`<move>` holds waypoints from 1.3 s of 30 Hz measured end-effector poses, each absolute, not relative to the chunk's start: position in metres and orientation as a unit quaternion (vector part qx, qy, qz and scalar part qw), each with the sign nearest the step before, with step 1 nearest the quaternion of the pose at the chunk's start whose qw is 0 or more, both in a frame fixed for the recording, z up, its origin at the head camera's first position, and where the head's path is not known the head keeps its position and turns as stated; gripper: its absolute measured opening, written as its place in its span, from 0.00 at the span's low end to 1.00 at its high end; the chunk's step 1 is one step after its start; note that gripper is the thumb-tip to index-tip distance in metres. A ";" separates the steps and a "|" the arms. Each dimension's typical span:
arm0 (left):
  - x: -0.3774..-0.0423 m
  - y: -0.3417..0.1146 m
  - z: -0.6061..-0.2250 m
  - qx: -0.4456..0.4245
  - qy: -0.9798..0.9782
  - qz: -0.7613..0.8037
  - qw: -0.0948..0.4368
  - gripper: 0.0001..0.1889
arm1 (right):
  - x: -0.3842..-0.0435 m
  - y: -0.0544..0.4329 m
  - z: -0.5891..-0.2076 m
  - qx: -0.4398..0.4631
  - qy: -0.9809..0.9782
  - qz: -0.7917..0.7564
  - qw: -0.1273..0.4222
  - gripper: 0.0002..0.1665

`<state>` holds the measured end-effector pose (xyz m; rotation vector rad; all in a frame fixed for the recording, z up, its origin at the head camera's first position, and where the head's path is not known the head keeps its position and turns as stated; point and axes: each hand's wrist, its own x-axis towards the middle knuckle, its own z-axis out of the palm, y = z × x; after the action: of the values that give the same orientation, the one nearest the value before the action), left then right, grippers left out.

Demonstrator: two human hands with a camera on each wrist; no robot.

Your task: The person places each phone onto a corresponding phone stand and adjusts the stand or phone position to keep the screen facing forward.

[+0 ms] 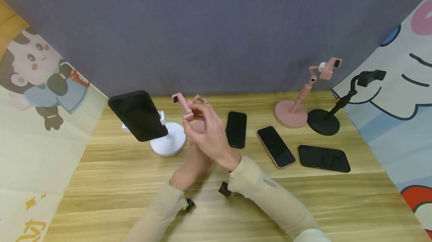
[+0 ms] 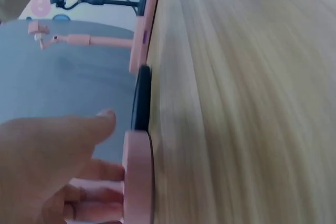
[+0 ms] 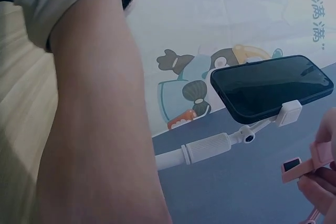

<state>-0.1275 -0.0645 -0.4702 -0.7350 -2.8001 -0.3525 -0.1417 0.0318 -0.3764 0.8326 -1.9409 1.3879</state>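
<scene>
A pink phone stand stands on the table, mostly hidden behind the hands in the head view. My right hand (image 1: 210,135) pinches its pink phone clamp (image 1: 185,106) between thumb and fingers; the clamp (image 3: 302,170) also shows at the right edge of the right wrist view. Below and partly behind the right hand, my left hand (image 1: 195,162) reaches to the stand's foot. In the left wrist view its fingertips touch the round pink base (image 2: 139,177), while the thumb (image 2: 100,127) is held away from it.
To the left, a white stand (image 1: 168,140) holds a black phone (image 1: 136,116). Rightward lie a black phone (image 1: 236,129), a pink-cased phone (image 1: 276,147) and another black phone (image 1: 324,158). A second pink stand (image 1: 291,114) and a black stand (image 1: 323,122) stand at the back right.
</scene>
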 end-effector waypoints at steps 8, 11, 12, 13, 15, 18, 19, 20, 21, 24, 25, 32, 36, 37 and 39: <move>-0.134 -0.081 -0.474 -0.269 -0.943 -0.182 0.074 0.10 | -0.141 0.033 -0.375 0.316 -0.731 0.518 0.313 0.23; -0.134 -0.082 -0.477 -0.280 -0.936 -0.197 0.086 0.12 | -0.140 0.038 -0.375 0.316 -0.737 0.510 0.312 0.22; -0.134 -0.081 -0.478 -0.283 -0.934 -0.199 0.091 0.13 | -0.140 0.040 -0.374 0.317 -0.739 0.507 0.311 0.22; -0.133 -0.082 -0.479 -0.285 -0.933 -0.200 0.094 0.14 | -0.140 0.042 -0.374 0.319 -0.738 0.507 0.309 0.22; -0.132 -0.082 -0.480 -0.285 -0.933 -0.197 0.095 0.18 | -0.140 0.046 -0.374 0.323 -0.738 0.508 0.304 0.22; -0.131 -0.081 -0.480 -0.281 -0.937 -0.189 0.089 0.19 | -0.141 0.051 -0.373 0.330 -0.736 0.513 0.293 0.22; -0.131 -0.081 -0.479 -0.280 -0.938 -0.186 0.086 0.19 | -0.141 0.053 -0.374 0.332 -0.736 0.515 0.289 0.23; -0.130 -0.080 -0.479 -0.278 -0.939 -0.184 0.083 0.18 | -0.141 0.055 -0.374 0.333 -0.736 0.516 0.285 0.23; -0.130 -0.080 -0.478 -0.278 -0.940 -0.182 0.080 0.18 | -0.142 0.057 -0.374 0.335 -0.734 0.519 0.280 0.23; -0.130 -0.078 -0.477 -0.278 -0.941 -0.179 0.076 0.17 | -0.143 0.063 -0.375 0.343 -0.730 0.528 0.267 0.23; -0.130 -0.077 -0.477 -0.280 -0.940 -0.180 0.076 0.17 | -0.144 0.065 -0.375 0.347 -0.727 0.530 0.263 0.23; -0.128 -0.074 -0.478 -0.298 -0.930 -0.184 0.114 0.16 | -0.148 0.078 -0.375 0.367 -0.717 0.533 0.260 0.22; -0.126 -0.072 -0.478 -0.301 -0.928 -0.181 0.123 0.17 | -0.151 0.084 -0.375 0.372 -0.714 0.533 0.260 0.21; -0.126 -0.071 -0.478 -0.300 -0.928 -0.182 0.123 0.18 | -0.151 0.085 -0.375 0.373 -0.712 0.535 0.258 0.22; -0.126 -0.069 -0.478 -0.299 -0.929 -0.182 0.121 0.19 | -0.152 0.088 -0.375 0.373 -0.711 0.539 0.255 0.22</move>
<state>-0.1261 -0.0694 -0.4778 -0.8734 -2.7118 -0.5309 -0.1517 0.0882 -0.3751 1.0128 -1.9305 1.4654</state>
